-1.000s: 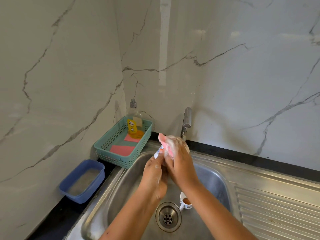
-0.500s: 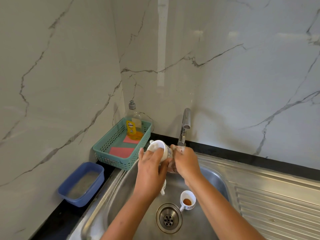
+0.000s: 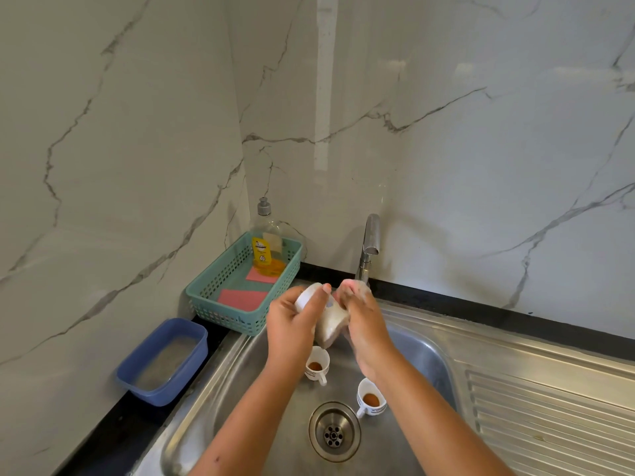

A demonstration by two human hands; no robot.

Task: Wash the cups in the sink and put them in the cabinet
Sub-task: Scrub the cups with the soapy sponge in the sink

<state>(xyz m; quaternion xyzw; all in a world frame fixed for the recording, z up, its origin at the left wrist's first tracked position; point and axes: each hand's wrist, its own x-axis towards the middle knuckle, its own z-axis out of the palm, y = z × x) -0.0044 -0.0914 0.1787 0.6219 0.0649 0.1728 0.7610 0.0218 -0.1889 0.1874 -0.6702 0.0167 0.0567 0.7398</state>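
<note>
The left hand [image 3: 292, 326] grips a soapy cup [image 3: 307, 297], the right hand [image 3: 365, 324] clutches the lathered sponge [image 3: 330, 326], and slick suds could drop the cup onto a dirty cup [image 3: 316, 365] below.

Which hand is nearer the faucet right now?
Right. The right hand, holding a soapy sponge, has its fingertips just in front of the base of the faucet. The left hand, gripping a cup, sits further left, toward the basket.
</note>
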